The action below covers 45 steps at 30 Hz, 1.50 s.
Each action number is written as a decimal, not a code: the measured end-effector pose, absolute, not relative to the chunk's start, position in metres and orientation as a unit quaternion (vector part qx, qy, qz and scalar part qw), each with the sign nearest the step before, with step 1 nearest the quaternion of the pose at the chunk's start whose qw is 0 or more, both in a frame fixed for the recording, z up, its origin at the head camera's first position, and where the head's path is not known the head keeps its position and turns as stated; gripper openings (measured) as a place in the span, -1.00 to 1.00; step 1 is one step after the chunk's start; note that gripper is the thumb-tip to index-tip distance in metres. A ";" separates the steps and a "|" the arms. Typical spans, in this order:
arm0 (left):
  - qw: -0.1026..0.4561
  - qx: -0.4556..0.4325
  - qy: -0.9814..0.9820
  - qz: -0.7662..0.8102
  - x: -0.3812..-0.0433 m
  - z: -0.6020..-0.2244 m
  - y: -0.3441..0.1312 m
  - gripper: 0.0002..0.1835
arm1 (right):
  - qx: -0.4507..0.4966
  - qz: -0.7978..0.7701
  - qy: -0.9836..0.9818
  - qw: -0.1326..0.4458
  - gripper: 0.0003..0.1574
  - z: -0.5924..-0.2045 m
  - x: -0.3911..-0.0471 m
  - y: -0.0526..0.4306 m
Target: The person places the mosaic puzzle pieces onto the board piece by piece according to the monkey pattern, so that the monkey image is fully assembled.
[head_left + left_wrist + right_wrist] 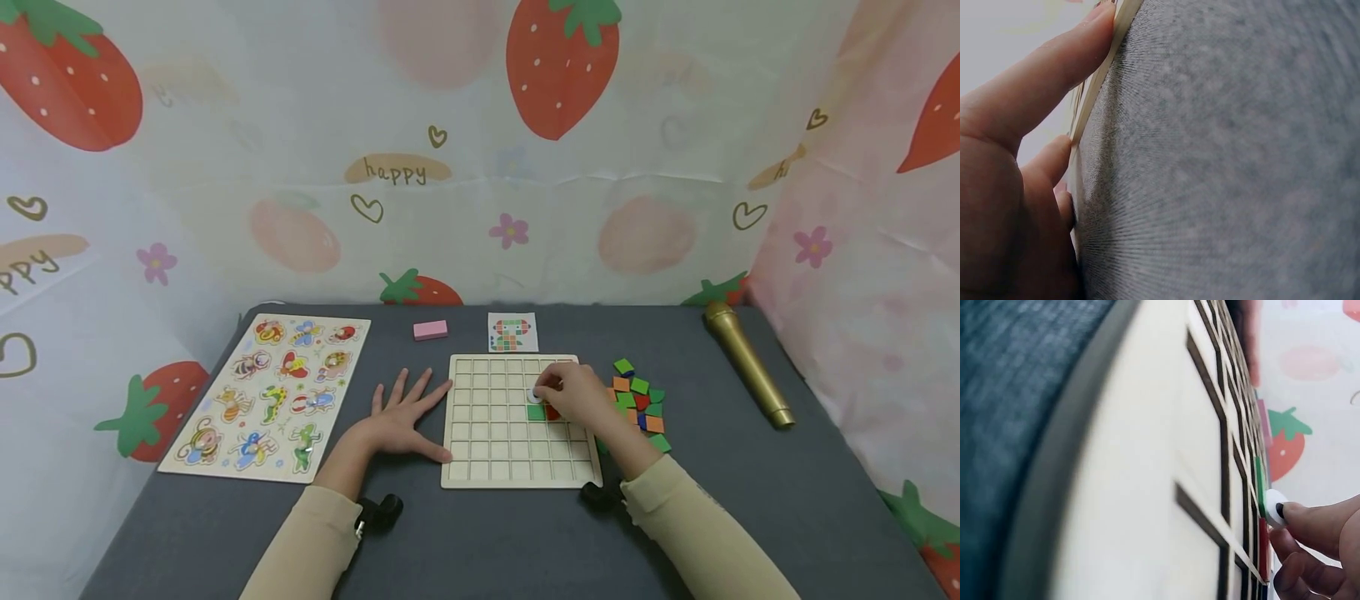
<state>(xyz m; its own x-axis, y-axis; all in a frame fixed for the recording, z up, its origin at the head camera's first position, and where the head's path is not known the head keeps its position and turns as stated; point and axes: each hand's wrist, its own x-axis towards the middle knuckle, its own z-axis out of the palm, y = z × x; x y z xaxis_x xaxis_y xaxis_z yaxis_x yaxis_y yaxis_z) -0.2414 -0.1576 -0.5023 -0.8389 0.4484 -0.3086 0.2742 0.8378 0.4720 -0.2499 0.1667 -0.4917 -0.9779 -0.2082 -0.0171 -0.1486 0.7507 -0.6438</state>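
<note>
A pale wooden grid board (487, 477) lies flat in the middle of the table. My left hand (401, 421) spreads its fingers, with thumb and fingertips touching the board's left edge. Over the grid, my right hand (581, 396) pinches a small white disc (1272, 503) with a black spot, between thumb and fingers. Just below the disc, a green tile (536, 412) sits in a grid cell, and beside it a red tile (552, 412) is partly hidden by the hand. A pile of coloured square tiles (640, 386) lies right of the board, partly behind the right forearm.
Behind the board stands or lies a small card (513, 332) with a coloured square pattern. A pink block (430, 331) is left of it. At the left lies a board of insect pictures (281, 396); at the right, a gold microphone-shaped object (750, 367).
</note>
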 end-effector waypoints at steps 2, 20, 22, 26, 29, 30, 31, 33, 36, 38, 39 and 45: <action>0.207 0.194 0.935 0.211 -0.241 -0.502 -0.158 0.28 | -0.098 -0.331 0.938 0.042 -0.92 -0.492 -0.250 0.165; 0.207 0.193 0.936 0.210 -0.242 -0.504 -0.159 0.29 | -0.083 -0.349 0.933 0.036 -0.86 -0.474 -0.255 0.187; 0.207 0.193 0.936 0.212 -0.241 -0.503 -0.159 0.29 | -0.077 -0.348 0.934 0.031 -0.84 -0.469 -0.257 0.197; 0.207 0.190 0.936 0.212 -0.240 -0.502 -0.159 0.29 | -0.062 -0.345 0.936 0.024 -0.78 -0.466 -0.261 0.217; 0.206 0.191 0.937 0.209 -0.239 -0.500 -0.159 0.28 | -0.045 -0.340 0.939 0.022 -0.74 -0.465 -0.265 0.230; 0.205 0.193 0.937 0.209 -0.239 -0.500 -0.158 0.28 | -0.038 -0.339 0.940 0.021 -0.72 -0.465 -0.266 0.235; 0.204 0.194 0.937 0.209 -0.239 -0.500 -0.158 0.28 | -0.030 -0.338 0.940 0.021 -0.70 -0.465 -0.267 0.239; 0.202 0.196 0.937 0.208 -0.239 -0.499 -0.158 0.28 | -0.011 -0.334 0.942 0.019 -0.66 -0.467 -0.269 0.247; 0.203 0.195 0.937 0.207 -0.239 -0.500 -0.157 0.28 | 0.024 -0.315 0.948 0.019 -0.59 -0.471 -0.272 0.259; 0.203 0.195 0.937 0.208 -0.239 -0.500 -0.157 0.28 | 0.047 -0.292 0.955 0.024 -0.52 -0.473 -0.273 0.266; 0.204 0.195 0.937 0.208 -0.239 -0.500 -0.157 0.27 | 0.056 -0.281 0.958 0.029 -0.48 -0.474 -0.274 0.269; 0.203 0.196 0.936 0.208 -0.240 -0.501 -0.156 0.27 | 0.085 -0.246 0.963 0.066 -0.38 -0.479 -0.276 0.275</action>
<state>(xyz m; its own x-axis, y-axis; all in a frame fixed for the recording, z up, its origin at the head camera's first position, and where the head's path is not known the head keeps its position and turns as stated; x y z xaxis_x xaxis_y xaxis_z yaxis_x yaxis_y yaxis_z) -0.2405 -0.1562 -0.5007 -0.8405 0.4517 -0.2993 0.2826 0.8367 0.4690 -0.2761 0.2747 -0.4787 -0.9767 0.1317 -0.1696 0.1969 0.8641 -0.4632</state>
